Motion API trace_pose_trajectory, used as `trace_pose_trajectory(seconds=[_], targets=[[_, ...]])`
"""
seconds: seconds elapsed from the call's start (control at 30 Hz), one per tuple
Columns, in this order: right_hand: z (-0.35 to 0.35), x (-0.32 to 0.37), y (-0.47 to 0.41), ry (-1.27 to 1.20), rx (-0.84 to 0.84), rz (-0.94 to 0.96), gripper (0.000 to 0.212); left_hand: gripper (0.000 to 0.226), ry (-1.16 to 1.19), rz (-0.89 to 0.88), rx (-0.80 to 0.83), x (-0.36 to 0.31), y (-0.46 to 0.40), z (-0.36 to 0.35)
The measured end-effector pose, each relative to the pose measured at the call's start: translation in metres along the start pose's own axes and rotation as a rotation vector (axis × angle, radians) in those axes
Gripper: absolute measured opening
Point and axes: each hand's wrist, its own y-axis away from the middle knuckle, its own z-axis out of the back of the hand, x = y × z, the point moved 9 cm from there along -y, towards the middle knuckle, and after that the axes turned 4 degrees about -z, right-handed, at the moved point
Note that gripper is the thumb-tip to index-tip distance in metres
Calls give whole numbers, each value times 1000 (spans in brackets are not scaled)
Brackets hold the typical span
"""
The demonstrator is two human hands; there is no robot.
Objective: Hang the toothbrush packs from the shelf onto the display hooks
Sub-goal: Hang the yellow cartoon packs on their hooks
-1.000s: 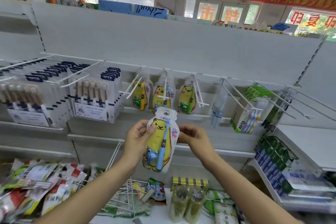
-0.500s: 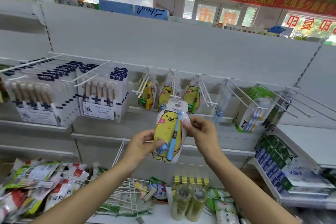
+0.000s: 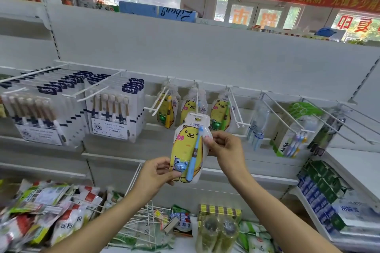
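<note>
Toothbrush pack (image 3: 188, 148) held by left hand (image 3: 156, 172) and right hand (image 3: 223, 147): glossy clear plastic blister over printed yellow card, smooth blue plastic brush inside. Display hook (image 3: 197, 96) and neighbouring pegs look like thin white-coated metal wire, smooth; back panel (image 3: 205, 51) is matt painted sheet metal, light grey. Loose packets (image 3: 51, 211) on the lower shelf are shiny crinkled plastic film.

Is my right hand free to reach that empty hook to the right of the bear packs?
Probably not yet: the right hand pinches the bear toothbrush pack together with the left hand. The empty hook itself has open space in front of it.
</note>
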Motion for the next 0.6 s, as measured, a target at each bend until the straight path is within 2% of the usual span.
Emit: trace_pose_trajectory(seconds=[0.1,0.27,0.6], targets=[[0,-2,-8,29,7,31,10,26,11,-27,-13,3,-7,0],[3,-1,-11,74,-9,151,8,38,45,-55,-14,11,-16,-4],[-6,-1,-17,111,45,225,12,31,163,-30,0,26,-18,-15]])
